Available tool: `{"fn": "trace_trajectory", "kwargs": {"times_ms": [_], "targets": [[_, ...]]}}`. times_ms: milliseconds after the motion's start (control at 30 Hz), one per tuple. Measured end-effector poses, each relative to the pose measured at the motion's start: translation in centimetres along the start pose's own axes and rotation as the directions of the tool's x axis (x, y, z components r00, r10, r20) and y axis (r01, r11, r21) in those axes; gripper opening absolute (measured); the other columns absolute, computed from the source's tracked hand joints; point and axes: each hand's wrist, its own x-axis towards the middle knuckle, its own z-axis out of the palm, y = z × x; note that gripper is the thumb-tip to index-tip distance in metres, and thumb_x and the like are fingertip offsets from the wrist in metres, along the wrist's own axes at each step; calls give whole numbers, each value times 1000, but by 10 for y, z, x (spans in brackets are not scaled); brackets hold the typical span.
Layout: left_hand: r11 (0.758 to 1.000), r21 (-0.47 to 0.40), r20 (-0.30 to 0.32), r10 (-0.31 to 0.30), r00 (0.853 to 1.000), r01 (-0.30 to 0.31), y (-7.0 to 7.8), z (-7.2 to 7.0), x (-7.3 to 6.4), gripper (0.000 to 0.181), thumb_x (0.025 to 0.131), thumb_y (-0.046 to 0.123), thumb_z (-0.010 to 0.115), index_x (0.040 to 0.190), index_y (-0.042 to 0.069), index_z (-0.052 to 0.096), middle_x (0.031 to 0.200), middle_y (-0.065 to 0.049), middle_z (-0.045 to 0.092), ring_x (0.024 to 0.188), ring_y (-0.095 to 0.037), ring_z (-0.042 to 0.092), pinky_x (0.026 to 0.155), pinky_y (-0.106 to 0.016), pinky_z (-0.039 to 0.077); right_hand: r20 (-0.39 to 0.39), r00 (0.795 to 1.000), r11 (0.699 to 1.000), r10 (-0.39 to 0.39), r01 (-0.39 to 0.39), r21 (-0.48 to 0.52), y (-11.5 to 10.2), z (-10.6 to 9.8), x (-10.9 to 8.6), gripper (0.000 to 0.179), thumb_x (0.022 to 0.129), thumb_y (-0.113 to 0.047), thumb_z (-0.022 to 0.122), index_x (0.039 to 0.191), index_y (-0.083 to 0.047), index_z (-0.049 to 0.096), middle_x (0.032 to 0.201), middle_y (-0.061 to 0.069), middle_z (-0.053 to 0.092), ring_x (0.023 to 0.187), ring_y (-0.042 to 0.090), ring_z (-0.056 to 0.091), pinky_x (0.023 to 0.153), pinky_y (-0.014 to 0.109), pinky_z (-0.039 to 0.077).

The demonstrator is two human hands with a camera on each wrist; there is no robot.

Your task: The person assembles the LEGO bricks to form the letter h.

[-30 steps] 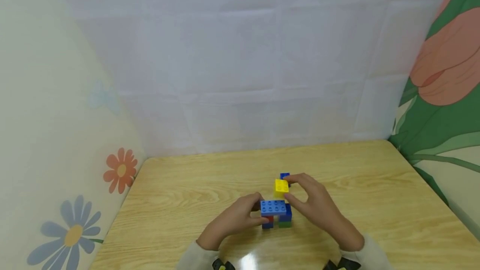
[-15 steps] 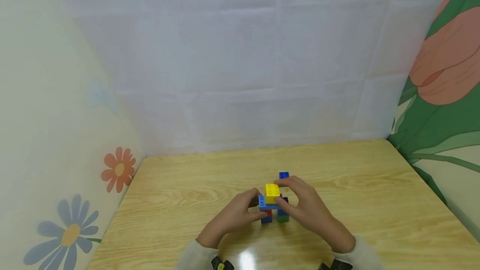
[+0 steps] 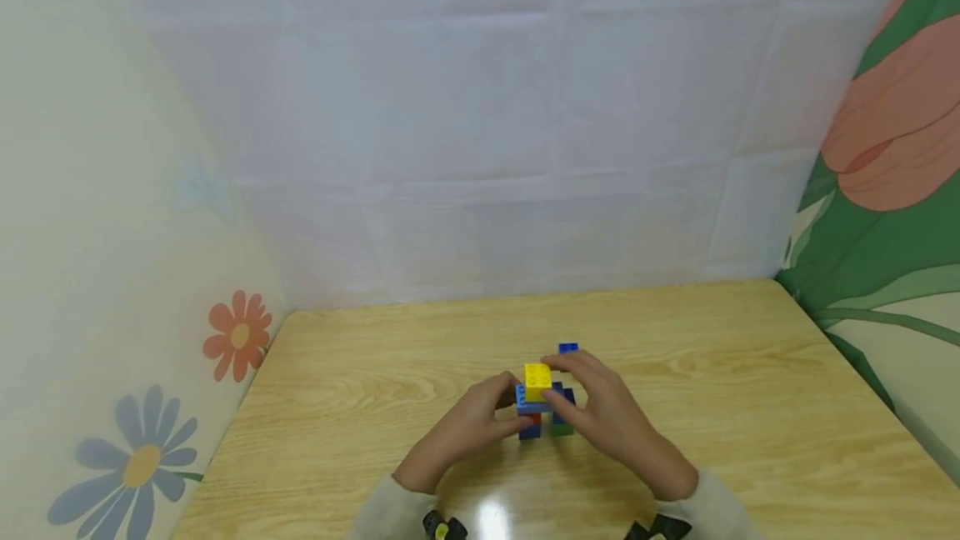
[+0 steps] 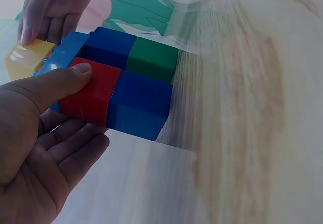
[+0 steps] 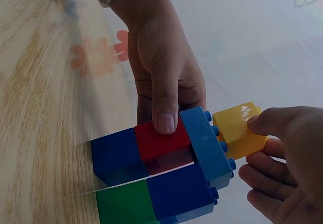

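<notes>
A small block structure stands on the wooden table. One column is a red brick (image 5: 160, 148) over a dark blue brick (image 5: 117, 156); the other is a dark blue brick (image 5: 177, 189) over a green brick (image 5: 125, 204). Across the top lies a longer light blue brick (image 5: 206, 146), over the red one. My left hand (image 3: 474, 417) grips the structure, its thumb on the red brick. My right hand (image 3: 611, 417) pinches a yellow brick (image 3: 537, 382) at the studs of the light blue brick. Whether the yellow brick is pressed down onto them I cannot tell.
Another blue brick (image 3: 568, 347) stands on the table (image 3: 390, 373) behind the right hand, partly hidden by it. A white cloth (image 3: 465, 123) hangs behind the table's back edge. Painted walls flank it left and right.
My right hand has brought the yellow brick left from beside the blue brick at the back to over the light blue brick. The left hand and structure have shifted slightly away from me.
</notes>
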Motion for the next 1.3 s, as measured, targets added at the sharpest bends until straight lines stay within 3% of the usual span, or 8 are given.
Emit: {"fn": "trace_trajectory", "kwargs": {"times_ms": [233, 533, 900, 1300], "targets": [[1000, 23, -1, 3, 1000, -3, 0, 1, 2, 31, 91, 30, 69, 117, 19, 55, 114, 8, 60, 118, -17, 58, 96, -26, 48, 15, 1000, 1000, -11, 11, 7, 0, 3, 5, 38, 93, -27, 69, 128, -19, 60, 123, -6, 59, 112, 13, 57, 88, 35, 54], [996, 92, 0, -11, 1000, 11, 2, -1, 2, 25, 91, 34, 69, 100, 19, 52, 98, 10, 58, 114, -20, 60, 93, -26, 51, 13, 1000, 1000, 0, 0, 17, -4, 4, 5, 39, 91, -29, 70, 128, -21, 60, 122, -9, 59, 112, 10, 56, 89, 35, 54], [996, 84, -6, -12, 1000, 13, 2, -1, 1, 25, 91, 33, 70, 101, 18, 53, 100, 9, 58, 114, -21, 60, 93, -26, 50, 52, 998, 999, 48, -49, 19, -7, 7, 6, 39, 94, -30, 67, 131, -21, 58, 126, -7, 60, 116, 14, 57, 92, 37, 53], [998, 62, -16, 6, 1000, -5, 0, -2, -1, 26, 91, 33, 69, 105, 18, 54, 103, 8, 59, 114, -20, 60, 94, -26, 50, 48, 998, 999, 33, -34, 19, -6, 11, 5, 39, 95, -30, 65, 133, -23, 57, 126, -8, 60, 114, 12, 57, 91, 36, 53]]}}
